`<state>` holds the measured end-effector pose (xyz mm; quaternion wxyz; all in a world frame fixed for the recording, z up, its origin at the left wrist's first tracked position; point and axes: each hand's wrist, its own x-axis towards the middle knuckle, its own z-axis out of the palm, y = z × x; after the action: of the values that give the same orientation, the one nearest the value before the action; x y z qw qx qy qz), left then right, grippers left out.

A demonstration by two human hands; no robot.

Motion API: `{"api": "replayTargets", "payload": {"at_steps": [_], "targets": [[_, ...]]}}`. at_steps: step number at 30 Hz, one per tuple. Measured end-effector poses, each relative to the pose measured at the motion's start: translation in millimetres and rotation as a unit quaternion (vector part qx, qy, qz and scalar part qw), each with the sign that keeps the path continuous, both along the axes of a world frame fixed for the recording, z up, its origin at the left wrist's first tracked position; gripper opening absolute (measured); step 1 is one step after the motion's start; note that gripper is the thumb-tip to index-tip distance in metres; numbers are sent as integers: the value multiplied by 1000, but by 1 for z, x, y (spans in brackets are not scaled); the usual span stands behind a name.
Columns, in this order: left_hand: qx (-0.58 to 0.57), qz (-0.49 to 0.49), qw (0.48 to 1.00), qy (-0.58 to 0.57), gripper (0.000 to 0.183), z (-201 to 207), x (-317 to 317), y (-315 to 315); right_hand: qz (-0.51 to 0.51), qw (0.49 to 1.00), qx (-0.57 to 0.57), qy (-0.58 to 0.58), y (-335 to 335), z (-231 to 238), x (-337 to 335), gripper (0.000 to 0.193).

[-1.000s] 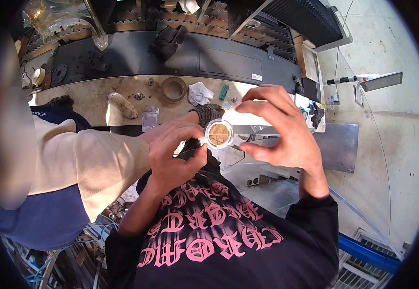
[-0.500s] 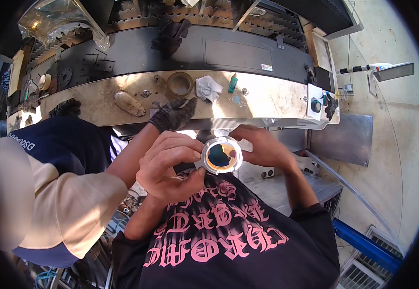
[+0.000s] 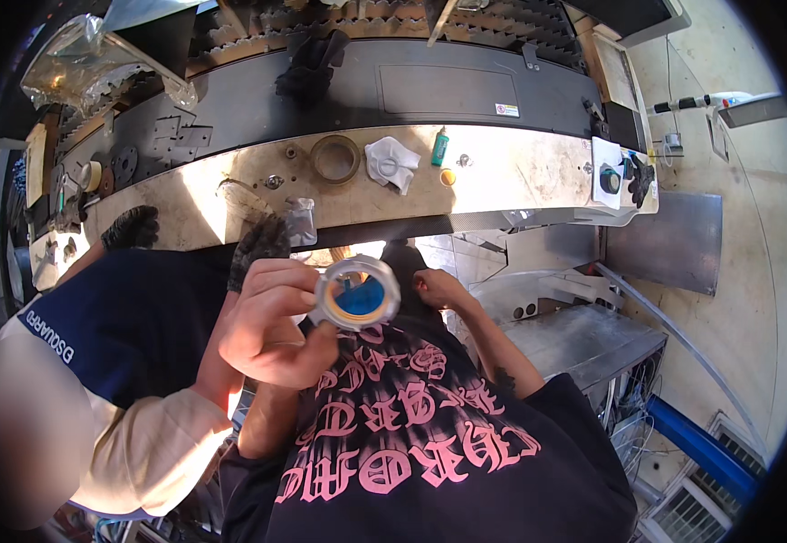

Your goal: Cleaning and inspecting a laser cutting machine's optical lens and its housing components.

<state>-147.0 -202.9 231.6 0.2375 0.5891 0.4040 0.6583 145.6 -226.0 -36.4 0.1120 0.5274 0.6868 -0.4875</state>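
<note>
My left hand (image 3: pixel 271 321) pinches a silver metal ring (image 3: pixel 393 294) between thumb and fingers, in front of my chest. Set in the ring is a round lens (image 3: pixel 362 297) with blue and amber reflections. Lower and to the right, my right hand (image 3: pixel 440 290) is apart from the ring, close to my dark trousers. Its fingers are curled in, and no object shows in them. Just beyond my left hand is a co-worker's dark-gloved hand (image 3: pixel 257 246), beside a small clear packet (image 3: pixel 301 222) at the bench edge.
On the bench (image 3: pixel 520 172) are a tape roll (image 3: pixel 334 159), a white cloth (image 3: pixel 393 163) with a ring on it, a green bottle (image 3: pixel 439 147) and a small orange disc (image 3: pixel 448 177). A co-worker (image 3: pixel 140 317) sits close on my left. Black gloves (image 3: pixel 314 72) lie behind.
My right hand has let go of the ring and dropped toward my lap. My left hand has moved the ring slightly left and tilted it. The co-worker's gloved hand has drawn back left.
</note>
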Motion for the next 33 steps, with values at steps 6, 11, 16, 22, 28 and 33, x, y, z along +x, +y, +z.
{"api": "replayTargets", "payload": {"at_steps": [6, 11, 16, 22, 28, 33], "targets": [[-55, 28, 998, -3, 30, -22, -8, -16, -146, 964, 220, -17, 64, 12, 7, 16], [-83, 73, 993, -32, 30, -27, 1, -16, -214, 937, 272, 47, 152, 15, -37, 27], [-107, 92, 989, -33, 30, -25, 7, -13, -170, 923, 343, -33, 173, 15, -79, 41], [-120, 123, 984, -42, 31, -31, 2, -13, -71, 912, 384, -126, 176, 22, -88, 43], [-132, 125, 983, -38, 30, -29, -4, -12, -64, 911, 385, -130, 175, 26, -87, 40], [-135, 127, 982, -30, 30, -29, -14, -16, -165, 918, 320, 168, 168, 101, -88, 40]]}}
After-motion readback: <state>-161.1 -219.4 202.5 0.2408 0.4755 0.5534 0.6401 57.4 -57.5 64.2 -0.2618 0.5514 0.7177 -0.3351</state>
